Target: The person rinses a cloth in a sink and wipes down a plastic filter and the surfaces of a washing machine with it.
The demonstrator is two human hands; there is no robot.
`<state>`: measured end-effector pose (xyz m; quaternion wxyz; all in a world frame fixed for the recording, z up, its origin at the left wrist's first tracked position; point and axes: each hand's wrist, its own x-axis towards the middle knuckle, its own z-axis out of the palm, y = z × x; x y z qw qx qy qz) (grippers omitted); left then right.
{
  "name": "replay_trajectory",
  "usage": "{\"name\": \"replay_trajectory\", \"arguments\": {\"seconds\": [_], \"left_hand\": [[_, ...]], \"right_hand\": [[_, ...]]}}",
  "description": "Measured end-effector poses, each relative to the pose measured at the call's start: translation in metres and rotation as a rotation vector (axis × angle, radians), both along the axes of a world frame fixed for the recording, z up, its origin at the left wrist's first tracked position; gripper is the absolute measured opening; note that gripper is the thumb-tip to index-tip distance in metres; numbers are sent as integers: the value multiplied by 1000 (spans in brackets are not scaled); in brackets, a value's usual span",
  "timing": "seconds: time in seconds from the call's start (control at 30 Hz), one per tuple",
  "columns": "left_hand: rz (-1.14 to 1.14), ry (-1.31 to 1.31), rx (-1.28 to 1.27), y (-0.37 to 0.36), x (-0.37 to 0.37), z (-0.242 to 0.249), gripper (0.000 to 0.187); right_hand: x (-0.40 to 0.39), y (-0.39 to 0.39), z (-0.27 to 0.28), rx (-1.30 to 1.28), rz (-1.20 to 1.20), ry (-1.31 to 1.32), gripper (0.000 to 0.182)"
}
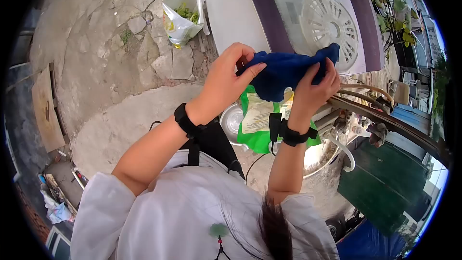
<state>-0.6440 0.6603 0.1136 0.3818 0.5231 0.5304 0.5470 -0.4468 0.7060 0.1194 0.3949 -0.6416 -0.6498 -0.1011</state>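
Taking the washing machine [231,14] as the landmark: to its left on the cracked stone ground [101,43] stands one white plastic bag [180,17], mouth open, with green plant matter inside; the paving beyond that bag lies bare out to a wooden board [45,110] at the far left. In front of the washing machine, the left hand [224,79] and the right hand [315,86] together hold up one dark blue cloth [284,70], bunched between them, just before the machine's near edge and below its round white slotted spinner lid [329,21]. The left fingers [250,70] are pinched shut on the cloth's left end; the right fingers [327,70] are curled tight around its right end. Each wrist wears a black strap, two in all. Under the cloth, nearer the person than the machine, a green and white packet [257,120] lies in front of one metal basin [232,121], whose contents are hidden. Right of the machine, leafy vines [392,5] crowd its edge.
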Motion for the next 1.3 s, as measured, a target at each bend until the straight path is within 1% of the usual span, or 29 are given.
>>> {"name": "replay_trajectory", "arguments": {"seconds": [0.03, 0.07, 0.13, 0.17, 0.2, 0.27, 0.3, 0.33, 0.43, 0.47, 0.5, 0.57, 0.6, 0.63, 0.7, 0.73, 0.8, 0.83, 0.87, 0.9, 0.97, 1.0, 1.07, 1.1, 1.17, 1.23, 1.27, 1.3], "left_hand": [[46, -2, -38, 11, -3, -5, 27], [51, -73, -91, 21, -8, -16, 24], [128, -78, -57, 32, -17, -36, 24], [163, -84, -53, 33, -18, -43, 24], [195, -109, -102, 34, -17, -44, 25], [155, -81, -85, 37, -10, -42, 24], [142, -64, -61, 46, -9, -42, 24], [121, 26, 72, 58, -5, -38, 26], [2, 234, 218, 94, 6, -21, 28], [-29, 355, 272, 104, 10, -21, 31], [-64, 382, 316, 113, 11, -22, 31], [-132, 419, 375, 118, 14, -21, 30], [-207, 373, 322, 118, 11, -20, 33], [-234, 378, 336, 123, 10, -15, 34], [-294, 395, 340, 128, 6, 1, 36], [-391, 450, 332, 135, 4, 13, 37], [-471, 591, 401, 156, 17, 22, 38], [-509, 659, 432, 166, 23, 24, 38], [-586, 762, 341, 171, 26, 17, 43], [-590, 769, 362, 173, 26, 12, 44], [-587, 787, 396, 175, 24, 6, 48], [-608, 773, 398, 172, 19, 6, 52], [-624, 770, 388, 159, 6, 3, 49], [-634, 768, 388, 154, 2, 3, 48], [-628, 744, 384, 144, -5, 0, 43], [-627, 720, 356, 136, -8, -7, 40], [-628, 709, 334, 132, -10, -14, 39], [-627, 700, 311, 129, -13, -18, 38]], "right_hand": [[-18, -1, -12, -158, 99, -177, 32], [-32, -5, -25, -127, 104, -407, 40], [-43, -13, -33, -212, 231, -405, 53], [-41, -9, -28, -260, 281, -389, 54], [-39, -7, -18, -311, 329, -372, 55], [-32, 8, 0, -397, 396, -333, 58], [-27, 25, 2, -383, 373, -345, 58], [-20, 42, 3, -379, 354, -356, 58], [-8, 79, 7, -401, 334, -393, 55], [-7, 80, 8, -397, 355, -390, 54], [-7, 83, 8, -386, 377, -389, 53], [-10, 69, 9, -449, 414, -429, 50], [-12, 57, 11, -491, 452, -371, 49], [-13, 46, 14, -534, 476, -336, 49], [-9, 28, 11, -521, 503, -268, 44], [-5, 23, 8, -478, 498, -224, 41], [9, 15, 0, -389, 493, -139, 34], [14, 9, -5, -356, 447, 6, 31], [19, 5, -9, -317, 400, 146, 27], [23, 4, -7, -275, 357, 283, 23], [30, 7, 10, -84, -116, 868, 19], [39, 18, 35, -13, 13, 1042, 19], [41, 33, 64, 51, 177, 1074, 20], [37, 41, 67, 49, 209, 934, 21], [28, 69, 78, -224, 509, 494, 29], [6, 95, 70, -658, 780, -50, 43], [2, 102, 45, -765, 804, -221, 47], [-2, 113, 45, -754, 813, -291, 49]]}}
